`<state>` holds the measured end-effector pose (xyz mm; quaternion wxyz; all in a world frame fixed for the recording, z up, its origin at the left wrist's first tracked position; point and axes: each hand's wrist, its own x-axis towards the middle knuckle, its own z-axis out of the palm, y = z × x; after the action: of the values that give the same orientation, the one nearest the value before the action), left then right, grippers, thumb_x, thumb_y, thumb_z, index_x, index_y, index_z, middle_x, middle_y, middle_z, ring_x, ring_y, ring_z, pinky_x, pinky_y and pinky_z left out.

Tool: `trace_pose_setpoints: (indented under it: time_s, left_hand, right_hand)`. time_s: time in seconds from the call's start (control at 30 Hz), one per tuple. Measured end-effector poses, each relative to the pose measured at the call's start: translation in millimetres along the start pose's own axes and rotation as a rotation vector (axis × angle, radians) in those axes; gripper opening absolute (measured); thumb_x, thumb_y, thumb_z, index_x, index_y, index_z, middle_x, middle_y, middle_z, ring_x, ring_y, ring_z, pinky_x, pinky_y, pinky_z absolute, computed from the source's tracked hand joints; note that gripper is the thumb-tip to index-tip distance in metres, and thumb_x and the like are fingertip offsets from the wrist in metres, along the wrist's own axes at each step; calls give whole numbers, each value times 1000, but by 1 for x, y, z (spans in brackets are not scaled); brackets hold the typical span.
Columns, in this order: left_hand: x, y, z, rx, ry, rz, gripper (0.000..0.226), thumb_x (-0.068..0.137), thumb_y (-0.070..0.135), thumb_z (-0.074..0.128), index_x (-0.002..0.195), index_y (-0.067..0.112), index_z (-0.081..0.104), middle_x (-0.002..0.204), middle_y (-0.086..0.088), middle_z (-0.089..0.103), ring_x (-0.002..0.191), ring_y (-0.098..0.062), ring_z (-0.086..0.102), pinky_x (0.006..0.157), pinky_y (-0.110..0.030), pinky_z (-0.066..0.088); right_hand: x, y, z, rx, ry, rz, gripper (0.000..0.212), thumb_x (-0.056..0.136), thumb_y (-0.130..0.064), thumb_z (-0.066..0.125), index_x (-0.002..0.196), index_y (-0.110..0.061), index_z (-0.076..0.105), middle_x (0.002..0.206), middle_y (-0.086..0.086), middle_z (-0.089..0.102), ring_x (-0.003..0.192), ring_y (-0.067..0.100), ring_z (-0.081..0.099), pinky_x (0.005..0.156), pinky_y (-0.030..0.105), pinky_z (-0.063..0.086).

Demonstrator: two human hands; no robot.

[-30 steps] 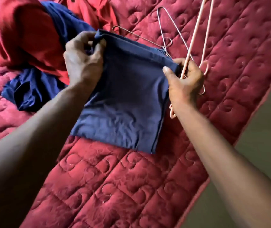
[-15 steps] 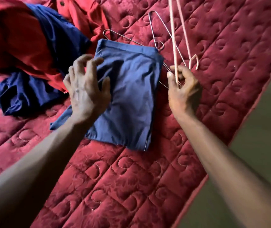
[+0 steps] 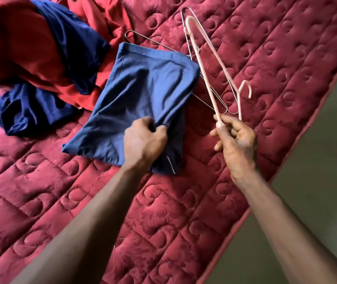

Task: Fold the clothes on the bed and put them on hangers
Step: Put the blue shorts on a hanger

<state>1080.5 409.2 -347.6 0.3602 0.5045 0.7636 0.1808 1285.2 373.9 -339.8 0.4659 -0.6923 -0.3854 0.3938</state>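
Head view — blue garment is pinched by left hand; pink hanger, gripped by right hand, is held alongside, centre right.

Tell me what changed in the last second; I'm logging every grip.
The left hand let go of the folded blue garment at its far corner, moved nearer and now pinches fabric by its near edge. The right hand released the other corner and swung the pink hanger clear. The clothes pile and wire hangers stayed put.
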Motion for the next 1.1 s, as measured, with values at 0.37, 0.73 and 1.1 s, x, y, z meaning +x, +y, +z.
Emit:
trace_pose_setpoints:
  time_s: [0.37,0.73,1.1]
  left_hand:
    - [12,34,4,302,104,151,74,81,69,66,138,27,42,131,-7,63,121,-35,62,94,-44,48]
    - [32,1,2,-387,183,88,34,101,41,49,75,20,43,56,10,42,60,-21,40,65,-44,37]
    - [24,-17,0,-412,55,118,51,97,54,61,69,14,48,57,15,40,58,-8,36,57,-38,37]
  right_hand:
    - [12,2,-13,-70,2,70,17,99,-14,66,98,-29,74,70,0,72,47,6,53,47,22,44]
    - [73,-39,35,-211,34,-117,16,88,-30,69,85,-45,75,74,-10,75,55,12,72,63,49,61]
    - [106,-53,117,-704,-70,-235,7,84,-16,68,84,-19,75,84,-3,74,82,20,68,71,27,49]
